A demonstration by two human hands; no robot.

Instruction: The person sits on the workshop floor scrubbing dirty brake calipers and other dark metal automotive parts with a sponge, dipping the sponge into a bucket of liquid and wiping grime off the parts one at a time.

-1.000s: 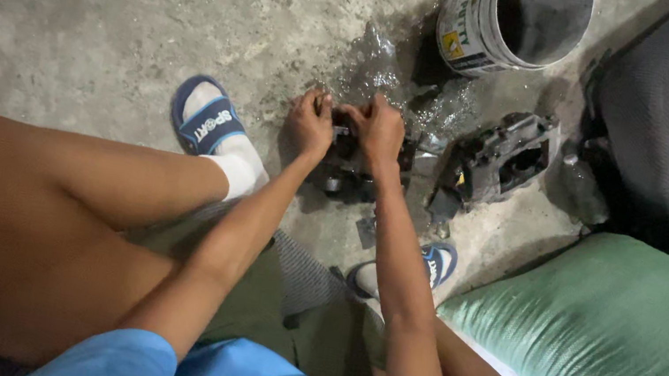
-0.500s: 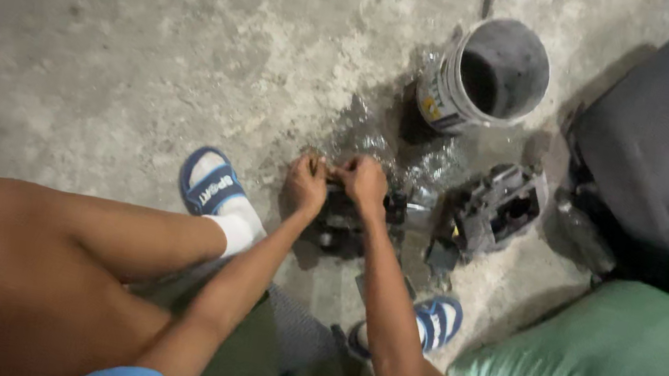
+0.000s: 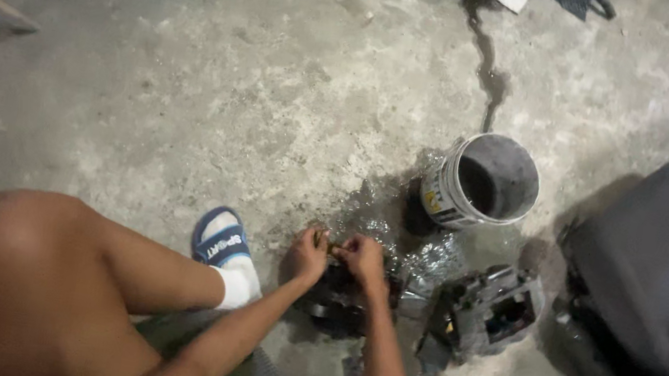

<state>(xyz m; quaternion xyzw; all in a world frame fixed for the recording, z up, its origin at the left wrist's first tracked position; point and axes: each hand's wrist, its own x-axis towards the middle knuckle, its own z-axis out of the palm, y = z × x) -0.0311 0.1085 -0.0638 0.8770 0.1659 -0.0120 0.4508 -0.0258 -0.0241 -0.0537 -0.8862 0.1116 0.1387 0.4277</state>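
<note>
Both hands — left hand, right hand — meet over a dark metal part on the concrete floor, fingers clamped on its top; a white bucket stands far right.

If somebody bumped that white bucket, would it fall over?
Probably not easily. The white bucket stands upright on the flat concrete floor, on its base. It looks dark and empty inside, so it may be light and slide on the wet patch beside it.

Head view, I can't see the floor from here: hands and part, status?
Left hand and right hand both gripping the dark metal part on the floor. Bucket and grey housing alongside, apart.
</note>
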